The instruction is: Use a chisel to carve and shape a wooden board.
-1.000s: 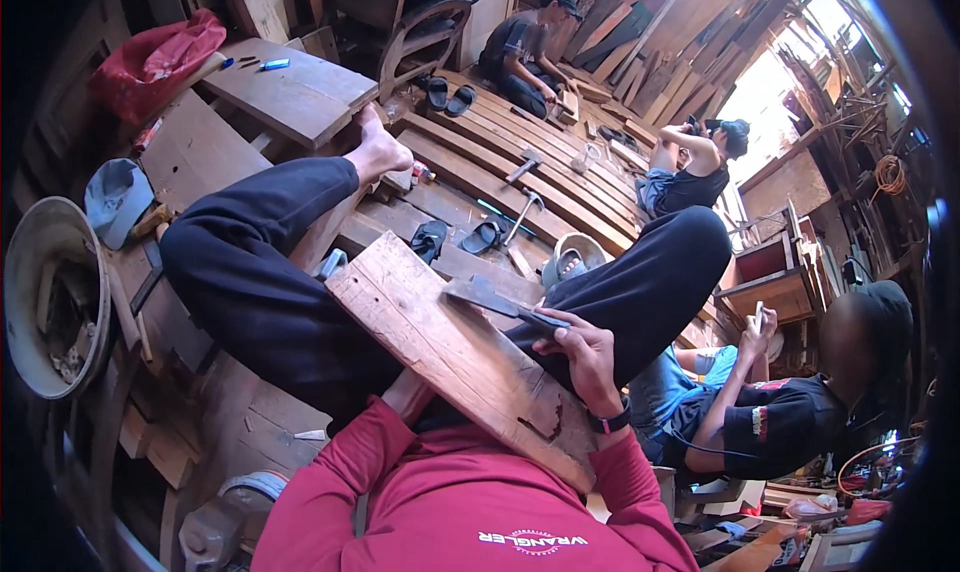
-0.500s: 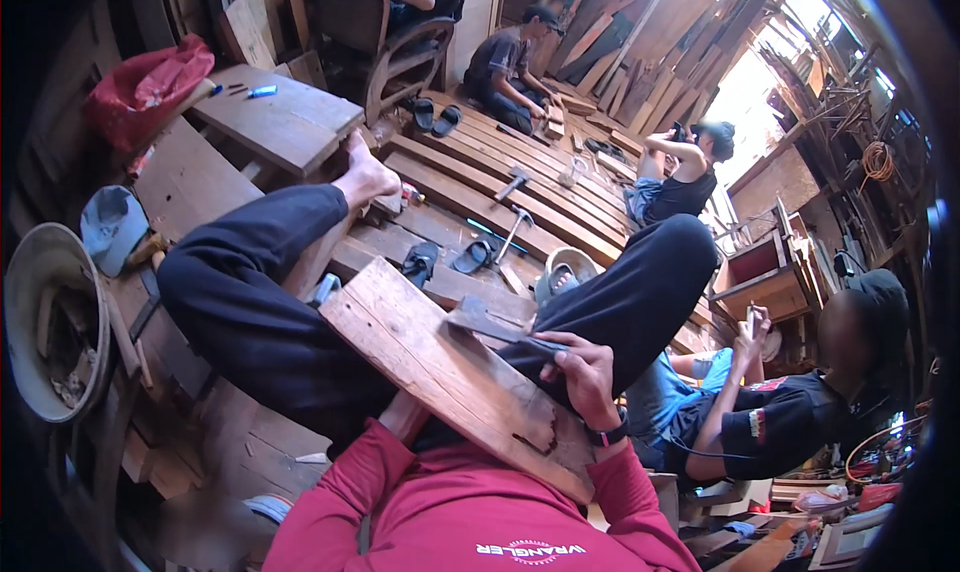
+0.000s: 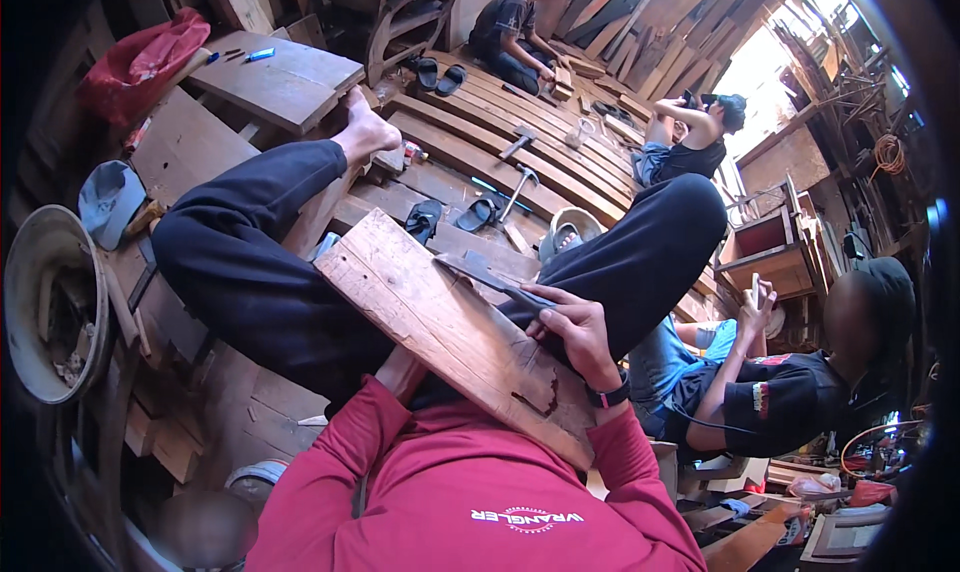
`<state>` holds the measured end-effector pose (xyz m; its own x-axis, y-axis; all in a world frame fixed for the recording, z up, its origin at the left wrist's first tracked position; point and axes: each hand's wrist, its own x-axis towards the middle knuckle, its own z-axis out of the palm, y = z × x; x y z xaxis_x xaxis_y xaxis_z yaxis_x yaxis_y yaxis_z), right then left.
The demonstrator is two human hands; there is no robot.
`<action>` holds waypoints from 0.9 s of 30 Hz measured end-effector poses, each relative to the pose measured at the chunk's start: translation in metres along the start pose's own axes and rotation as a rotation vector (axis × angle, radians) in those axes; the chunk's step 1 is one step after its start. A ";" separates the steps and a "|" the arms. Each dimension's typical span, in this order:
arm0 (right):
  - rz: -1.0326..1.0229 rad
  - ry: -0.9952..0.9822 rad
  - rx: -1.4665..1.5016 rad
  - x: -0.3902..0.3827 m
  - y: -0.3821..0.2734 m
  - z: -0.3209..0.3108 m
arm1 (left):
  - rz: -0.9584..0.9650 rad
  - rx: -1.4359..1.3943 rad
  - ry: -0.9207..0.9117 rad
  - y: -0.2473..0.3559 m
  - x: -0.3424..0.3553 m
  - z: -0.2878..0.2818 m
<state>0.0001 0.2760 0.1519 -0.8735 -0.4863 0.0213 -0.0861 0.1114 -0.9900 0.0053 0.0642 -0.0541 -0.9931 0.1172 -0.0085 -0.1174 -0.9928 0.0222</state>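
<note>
In the head view, a thick wooden board [image 3: 430, 317] is laid slantwise across the lap, with 1 end over the left leg [image 3: 270, 262] and the other end close to the right sleeve [image 3: 625, 447]. It is probably placed so because the lap and the bent legs can serve as a support, while the upper face is left uncovered.

By the right hand [image 3: 580, 337], a flat-bladed tool [image 3: 478, 272] is gripped: the fingers are closed around its dark handle, and the blade is pointed away, toward the far long edge of the board. By this low hold, it seems, the blade can be directed nearly flat. Whether the wood is touched by it cannot be told with certainty.

The left hand [image 3: 400, 372] is reached below the near edge of the board, and its fingers are hidden, so it cannot be told if they are open or closed. Perhaps the board is steadied by it from underneath.

Beyond the knees, 2 hammers [image 3: 522, 184] are laid on the planks [image 3: 470, 147], apart from the hands. At the left, scraps of wood are gathered in a large pail [image 3: 103, 317], and a blue lighter [image 3: 260, 55] is rested on a low bench [image 3: 300, 87].
</note>
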 end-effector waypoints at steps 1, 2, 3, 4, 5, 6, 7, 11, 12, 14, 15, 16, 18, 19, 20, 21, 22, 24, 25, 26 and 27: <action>-0.008 -0.006 -0.001 0.001 0.000 0.000 | -0.003 -0.001 -0.001 -0.001 -0.001 -0.001; 0.022 0.017 0.054 -0.003 0.003 -0.005 | 0.000 -0.005 0.001 -0.002 -0.002 -0.001; 0.013 0.014 0.051 -0.004 0.004 -0.005 | 0.000 -0.007 0.004 -0.002 -0.001 -0.001; -0.011 0.020 0.074 -0.007 0.003 -0.004 | -0.003 -0.012 0.007 -0.004 -0.002 -0.001; -0.035 0.026 0.096 -0.008 0.002 -0.004 | -0.002 -0.019 0.013 -0.005 -0.003 -0.001; -0.049 0.000 0.011 -0.008 0.000 -0.002 | -0.004 -0.021 0.020 -0.004 -0.003 -0.001; -0.048 -0.013 -0.036 -0.008 0.001 0.002 | -0.012 -0.024 0.026 -0.005 -0.004 -0.001; -0.104 -0.049 -0.184 -0.009 -0.008 -0.001 | -0.034 -0.043 0.031 -0.008 0.000 -0.002; -0.089 -0.034 -0.192 -0.013 -0.012 -0.003 | -0.046 -0.048 0.026 -0.010 0.004 -0.003; -0.217 -0.074 -0.376 -0.019 -0.020 -0.004 | -0.055 -0.057 0.047 0.000 0.007 -0.032; -0.349 -0.108 -0.563 -0.022 -0.026 -0.002 | -0.070 -0.091 0.102 0.011 0.013 -0.063; -0.309 -0.119 -0.578 -0.031 -0.029 0.004 | -0.082 -0.167 0.185 0.022 0.019 -0.106; -0.212 -0.081 -0.606 -0.059 -0.029 -0.003 | 0.164 0.629 -0.080 -0.003 0.004 -0.080; -0.236 -0.062 -0.582 -0.072 -0.033 0.005 | 0.173 0.628 -0.080 -0.008 -0.002 -0.049; -0.268 -0.062 -0.590 -0.079 -0.035 0.009 | 0.110 0.301 -0.173 -0.009 0.002 -0.029; -0.299 -0.061 -0.598 -0.085 -0.037 0.011 | 0.045 -0.026 -0.264 -0.009 0.002 -0.008; -0.252 -0.039 -0.578 -0.093 -0.042 0.010 | 0.012 -0.072 0.041 -0.009 -0.009 0.034; -0.243 -0.060 -0.570 -0.101 -0.051 0.014 | -0.023 -0.081 0.029 0.000 -0.006 0.005; -0.223 -0.056 -0.567 -0.101 -0.052 0.012 | -0.084 -0.088 0.016 0.003 0.002 -0.011; -0.238 -0.053 -0.510 -0.101 -0.050 0.009 | -0.165 -0.088 0.015 0.006 0.010 -0.015; -0.240 -0.049 -0.481 -0.099 -0.046 0.007 | -0.158 -0.084 0.003 0.009 0.016 -0.020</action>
<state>0.0944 0.3130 0.1942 -0.7798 -0.5856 0.2214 -0.5004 0.3705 -0.7825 -0.0115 0.0571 -0.0737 -0.9622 0.2723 -0.0084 -0.2713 -0.9604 -0.0632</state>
